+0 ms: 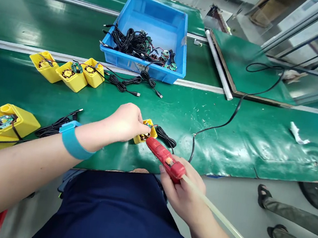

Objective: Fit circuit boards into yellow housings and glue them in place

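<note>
My left hand (pixel 125 122), with a blue band on its wrist, is closed at a small yellow plastic housing (pixel 137 139) near the table's front edge. Its thumb reaches over the housing's open top, where part of a green circuit board (pixel 148 123) shows; the other fingertips are hidden. A red hot glue gun (pixel 161 153) is gripped in my right hand (pixel 186 190), its front end right beside the housing. From the gun's rear runs a long pale glue stick (pixel 222 212). A bundled black cable (pixel 166 137) leads off the housing to the right.
Behind stands a blue bin (pixel 182 55) with black cables and circuit boards. Several other yellow housings (pixel 76 84) with boards stand at the left. A black cord (pixel 217 125) crosses the green table (pixel 247 139). Another person's legs (pixel 296 217) show at lower right.
</note>
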Demonstrator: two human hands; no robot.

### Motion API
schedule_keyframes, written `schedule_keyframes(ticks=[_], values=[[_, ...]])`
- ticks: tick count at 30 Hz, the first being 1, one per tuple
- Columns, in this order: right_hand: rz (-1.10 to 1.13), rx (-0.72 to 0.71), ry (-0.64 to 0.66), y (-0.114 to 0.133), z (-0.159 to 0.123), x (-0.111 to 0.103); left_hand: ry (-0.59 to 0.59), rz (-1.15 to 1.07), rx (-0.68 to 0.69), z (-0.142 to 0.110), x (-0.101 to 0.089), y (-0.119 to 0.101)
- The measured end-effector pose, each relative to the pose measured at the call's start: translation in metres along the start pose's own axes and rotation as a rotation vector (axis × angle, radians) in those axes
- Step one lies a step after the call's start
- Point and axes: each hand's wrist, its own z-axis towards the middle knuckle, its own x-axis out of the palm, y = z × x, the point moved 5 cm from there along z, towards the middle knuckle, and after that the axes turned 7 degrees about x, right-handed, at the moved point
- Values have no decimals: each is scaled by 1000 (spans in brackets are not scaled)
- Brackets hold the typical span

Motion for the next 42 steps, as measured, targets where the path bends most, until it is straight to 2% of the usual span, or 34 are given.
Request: schedule_keyframes(ticks=[7,12,19,29,42], values=[[-25,23,1,3,-3,8,-12,-42,32,0,5,6],[15,32,76,6,-1,12,-9,-61,27,0,5,7],[26,37,102,7,-2,15,-4,-70,14,0,5,7],[-74,23,89,10,2,17,-6,-77,22,0,6,7],[-62,66,110,11,0,16,-7,-99,12,0,6,8]])
